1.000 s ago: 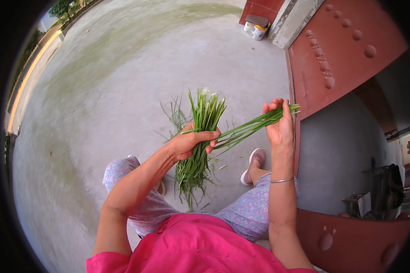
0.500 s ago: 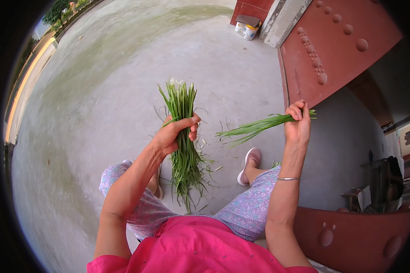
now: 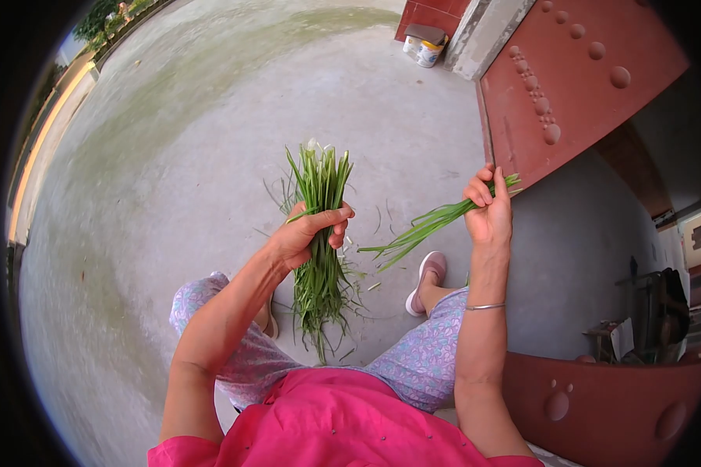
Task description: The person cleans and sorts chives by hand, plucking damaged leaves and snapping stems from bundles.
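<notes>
since half a second ago, the right hand (image 3: 489, 222) and its small bunch (image 3: 428, 224) have shifted inward, the left hand (image 3: 294, 238) and its large bunch (image 3: 320, 276) slightly toward them. from my remote head view, i see the left fingers (image 3: 339, 234) clenched around the middle of the large bunch of long green stalks, pale ends away from the lap, leafy ends trailing toward it. i see the right fingers (image 3: 477, 191) gripping the small bunch near its pale ends; its green tips point toward the large bunch, the two apart. loose scraps (image 3: 374, 286) lie on the grey floor (image 3: 210, 156) near the pink shoe (image 3: 426, 285).
</notes>
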Tool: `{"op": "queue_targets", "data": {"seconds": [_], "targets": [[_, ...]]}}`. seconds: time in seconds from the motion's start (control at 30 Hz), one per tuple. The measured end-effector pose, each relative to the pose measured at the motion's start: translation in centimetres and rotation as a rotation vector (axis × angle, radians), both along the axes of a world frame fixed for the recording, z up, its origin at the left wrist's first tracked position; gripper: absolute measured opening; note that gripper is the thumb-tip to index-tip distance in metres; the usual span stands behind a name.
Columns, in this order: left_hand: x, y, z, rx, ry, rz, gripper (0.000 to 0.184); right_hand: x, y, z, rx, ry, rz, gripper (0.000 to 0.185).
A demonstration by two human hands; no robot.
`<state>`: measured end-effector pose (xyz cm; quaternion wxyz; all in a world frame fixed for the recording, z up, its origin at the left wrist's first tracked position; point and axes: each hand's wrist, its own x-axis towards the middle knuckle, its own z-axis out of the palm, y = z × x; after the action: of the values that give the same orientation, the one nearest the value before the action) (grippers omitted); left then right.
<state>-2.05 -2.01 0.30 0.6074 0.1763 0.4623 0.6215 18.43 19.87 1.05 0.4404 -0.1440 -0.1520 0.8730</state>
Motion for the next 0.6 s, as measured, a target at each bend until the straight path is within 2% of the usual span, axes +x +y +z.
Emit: {"op": "queue_targets", "data": {"seconds": [0.2,0.4,0.53,0.6], "targets": [[0.7,0.1,-0.6,0.012,-0.023,-0.047,0.014,-1.3,-1.2,-0.4,0.083,-0.092,0.066,0.021],[1.2,0.0,-1.1,0.012,-0.024,-0.097,0.013,-3.7,-5.6,1.3,0.386,-0.532,0.204,0.021],[1.4,0.0,-0.6,-0.01,-0.006,-0.108,0.02,-4.7,-7.4,0.6,0.565,-0.639,0.337,0.021],[1.4,-0.1,-0.7,-0.013,-0.008,-0.119,0.021,-5.1,-8.1,0.6,0.574,-0.674,0.341,0.023]]}}
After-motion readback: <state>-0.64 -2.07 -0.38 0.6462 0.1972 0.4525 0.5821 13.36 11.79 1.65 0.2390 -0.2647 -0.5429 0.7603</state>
